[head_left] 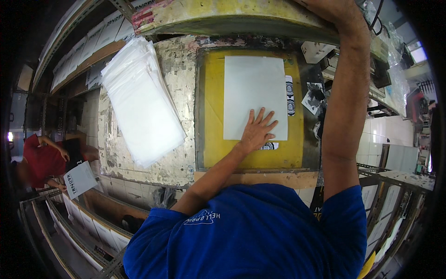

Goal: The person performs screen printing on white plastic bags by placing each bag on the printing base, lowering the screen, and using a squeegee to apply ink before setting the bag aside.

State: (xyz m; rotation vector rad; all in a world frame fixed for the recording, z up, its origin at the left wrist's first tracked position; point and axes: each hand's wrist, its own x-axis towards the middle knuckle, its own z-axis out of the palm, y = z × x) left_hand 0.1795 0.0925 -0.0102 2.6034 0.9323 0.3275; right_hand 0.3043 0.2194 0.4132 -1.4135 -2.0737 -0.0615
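My left hand (259, 130) lies flat with fingers spread on the lower part of a white sheet (253, 88). That sheet rests on a yellow printing bed (213, 107), and printed strips with dark round emblems (290, 95) show past its right and lower edges. At the far side my right hand (332, 10) lies over the yellow-stained frame (241, 18), which spans the bed above its far end. This hand looks closed on the frame, though the picture's top edge cuts off its fingertips. Left of the bed sits a stack of thin white plastic bags (144, 107).
The bags lie on a paint-worn metal tabletop (181, 69). An ink-blotched paper (315, 97) is right of the bed. Racks with printed white sheets (93, 39) stand at the left. A person in red (44, 160) holds a printed white bag (80, 180) there.
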